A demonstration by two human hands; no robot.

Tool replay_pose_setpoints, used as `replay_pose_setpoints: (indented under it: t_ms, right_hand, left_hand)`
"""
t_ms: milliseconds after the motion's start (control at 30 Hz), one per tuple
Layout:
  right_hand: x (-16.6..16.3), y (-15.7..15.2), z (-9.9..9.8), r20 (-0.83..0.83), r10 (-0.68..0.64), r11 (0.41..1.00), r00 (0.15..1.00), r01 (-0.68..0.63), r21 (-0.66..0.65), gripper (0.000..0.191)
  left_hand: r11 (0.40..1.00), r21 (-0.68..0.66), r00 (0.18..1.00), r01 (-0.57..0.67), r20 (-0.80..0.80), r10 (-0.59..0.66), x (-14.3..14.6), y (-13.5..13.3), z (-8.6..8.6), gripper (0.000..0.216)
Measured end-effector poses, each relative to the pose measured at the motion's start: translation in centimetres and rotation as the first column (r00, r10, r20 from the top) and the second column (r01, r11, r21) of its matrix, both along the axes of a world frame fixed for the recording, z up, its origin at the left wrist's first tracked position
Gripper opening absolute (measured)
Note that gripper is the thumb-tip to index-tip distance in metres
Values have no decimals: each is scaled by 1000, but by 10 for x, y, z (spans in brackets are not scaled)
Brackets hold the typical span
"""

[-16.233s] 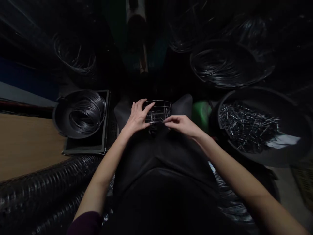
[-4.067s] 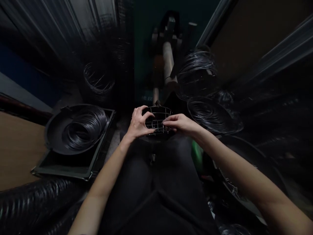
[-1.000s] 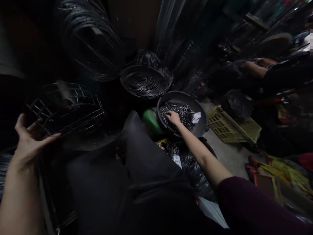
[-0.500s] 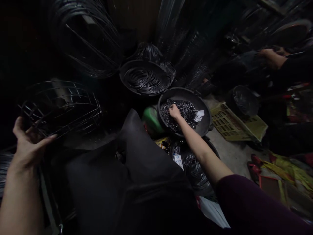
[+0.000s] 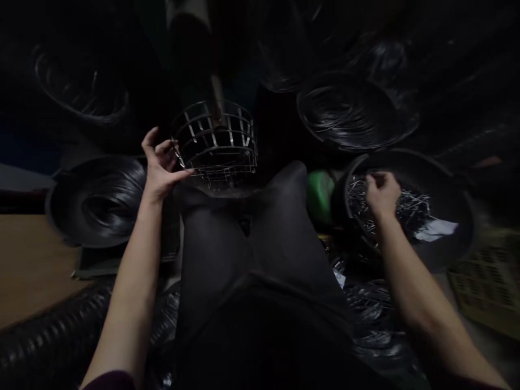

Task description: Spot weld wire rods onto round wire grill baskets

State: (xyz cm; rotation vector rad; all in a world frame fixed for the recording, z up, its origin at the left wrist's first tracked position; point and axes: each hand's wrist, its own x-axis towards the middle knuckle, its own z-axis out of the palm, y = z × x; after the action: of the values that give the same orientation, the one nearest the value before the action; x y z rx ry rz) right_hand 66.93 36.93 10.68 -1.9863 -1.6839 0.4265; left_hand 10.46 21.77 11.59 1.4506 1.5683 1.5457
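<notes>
A small round wire basket (image 5: 217, 142) rests above my knees, its rim toward the far side. My left hand (image 5: 161, 164) grips its left edge with thumb and fingers curled round the wire. My right hand (image 5: 382, 194) is closed in a pinch over a heap of short metal pins (image 5: 410, 206) inside a black round basin (image 5: 455, 238) at the right; what its fingers hold is too small to make out. My dark-clothed lap (image 5: 252, 249) fills the centre.
A black pan with a wire coil (image 5: 97, 197) lies at the left on a dark tray beside a wooden surface (image 5: 28, 260). Another coil in a pan (image 5: 349, 111) sits at the back right. A green object (image 5: 319, 190) stands between my knee and the basin. Ribbed black hose (image 5: 52, 336) runs along the lower left.
The view has swung back left to my lap. The basket now sits centred over my knees, still in my left hand. My right hand remains in the pin basin, fingers now drawn together.
</notes>
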Motion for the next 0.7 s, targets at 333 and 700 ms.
replay_pose_setpoints:
  t_ms: [333, 700]
  right_hand:
    - [-140, -112, 39, -445, 533, 802, 720, -598, -6, 35]
    - [-256, -82, 105, 43, 900, 432, 434, -901, 37, 27]
  left_hand:
    - [999, -13, 883, 50, -468, -50, 90, -23, 56, 88]
    - [993, -114, 762, -25, -645, -55, 107, -19, 74, 61]
